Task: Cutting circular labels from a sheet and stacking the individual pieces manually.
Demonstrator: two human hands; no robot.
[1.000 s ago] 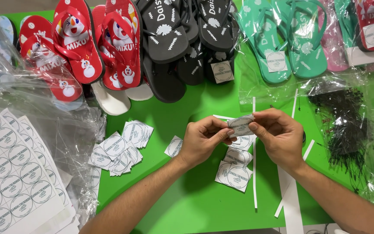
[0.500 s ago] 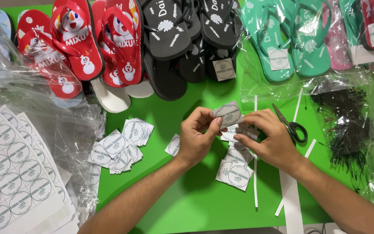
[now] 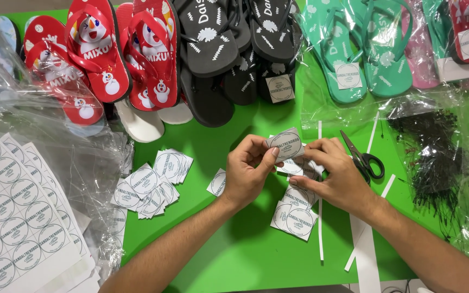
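Near the centre of the frame, the left hand [image 3: 248,173] pinches a square paper label [image 3: 286,145] with a round print between thumb and fingers, lifted over the green table [image 3: 234,255]. The right hand [image 3: 335,176] rests its curled fingers on a label stack [image 3: 295,211] below; whether it grips anything cannot be told. Scissors [image 3: 363,158] lie just right of it. More cut labels [image 3: 150,184] sit left. Clear bags [image 3: 424,157] at right hold black ties. Red flip-flops [image 3: 104,51] line the top.
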